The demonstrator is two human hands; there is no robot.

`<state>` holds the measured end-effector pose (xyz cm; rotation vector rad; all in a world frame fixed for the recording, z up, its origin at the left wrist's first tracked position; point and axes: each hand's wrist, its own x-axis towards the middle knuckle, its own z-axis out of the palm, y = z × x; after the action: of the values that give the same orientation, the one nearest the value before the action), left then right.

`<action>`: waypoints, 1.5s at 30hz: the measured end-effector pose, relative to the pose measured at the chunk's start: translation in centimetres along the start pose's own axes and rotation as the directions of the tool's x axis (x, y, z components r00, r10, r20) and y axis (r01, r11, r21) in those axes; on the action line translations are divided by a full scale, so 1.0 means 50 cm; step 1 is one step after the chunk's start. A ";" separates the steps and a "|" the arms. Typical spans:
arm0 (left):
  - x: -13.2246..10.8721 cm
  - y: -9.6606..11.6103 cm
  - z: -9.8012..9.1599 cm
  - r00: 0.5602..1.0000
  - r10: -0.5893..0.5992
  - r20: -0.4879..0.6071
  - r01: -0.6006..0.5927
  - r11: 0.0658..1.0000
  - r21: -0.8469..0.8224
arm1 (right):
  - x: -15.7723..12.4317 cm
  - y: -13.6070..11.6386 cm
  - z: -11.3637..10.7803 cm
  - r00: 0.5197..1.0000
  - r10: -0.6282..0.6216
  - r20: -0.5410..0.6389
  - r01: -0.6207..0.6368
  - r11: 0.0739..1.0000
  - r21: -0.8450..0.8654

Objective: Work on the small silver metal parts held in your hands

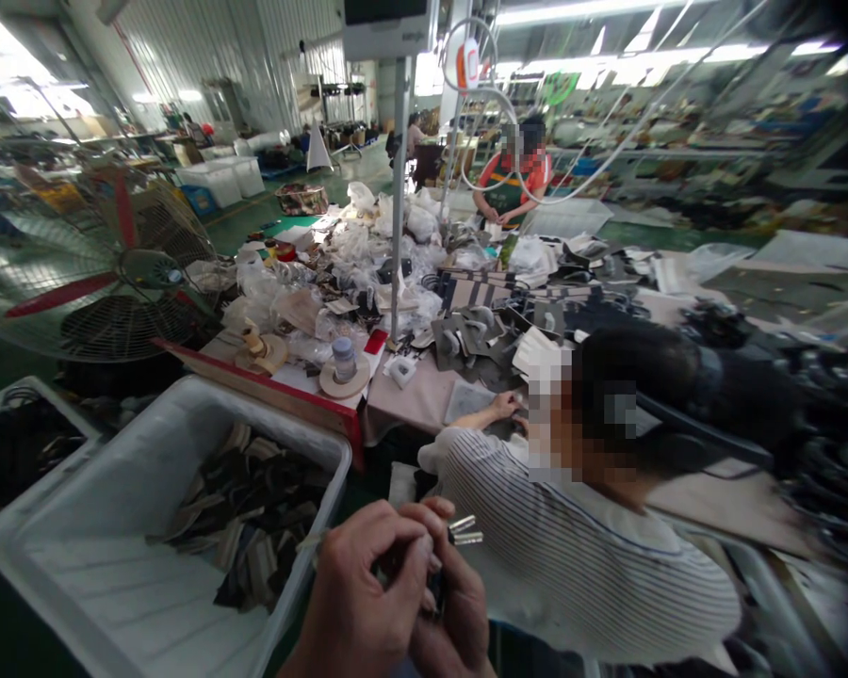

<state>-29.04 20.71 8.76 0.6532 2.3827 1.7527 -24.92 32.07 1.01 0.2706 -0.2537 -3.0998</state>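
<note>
Here, both hands meet low in front of the body, wrists rising from below and fingers curled inward. The left hand [364,584] is bent with thumb and forefinger drawn together against the right hand [459,598]; what it pinches is hidden, so I cannot tell. The right hand is curled around a small dark piece, mostly covered, whose two metallic prongs [466,530] jut out to the right past its fingertips. Left of the hands stands a white plastic bin [77,574] with dark and beige cut pieces [254,518]; just right, a co-worker in a striped shirt [572,556] bends over the worktable [414,400] beyond.
</note>
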 end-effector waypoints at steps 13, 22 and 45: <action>-0.015 0.005 -0.001 0.997 0.071 -0.010 -0.069 0.992 0.105 | -0.015 0.006 -0.008 1.000 -0.007 -0.008 0.006 0.996 -0.086; -0.027 0.006 0.009 0.976 0.217 -0.012 -0.200 0.920 0.338 | -0.023 0.005 -0.031 0.993 -0.051 -0.107 0.035 0.989 -0.140; -0.080 -0.012 0.006 0.978 0.206 -0.011 -0.195 0.942 0.274 | -0.060 -0.006 -0.064 0.974 -0.118 0.191 0.200 0.847 -0.493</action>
<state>-25.48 19.24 7.45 0.9350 2.6973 1.5289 -21.40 31.97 -1.66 0.0349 0.6224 -3.1940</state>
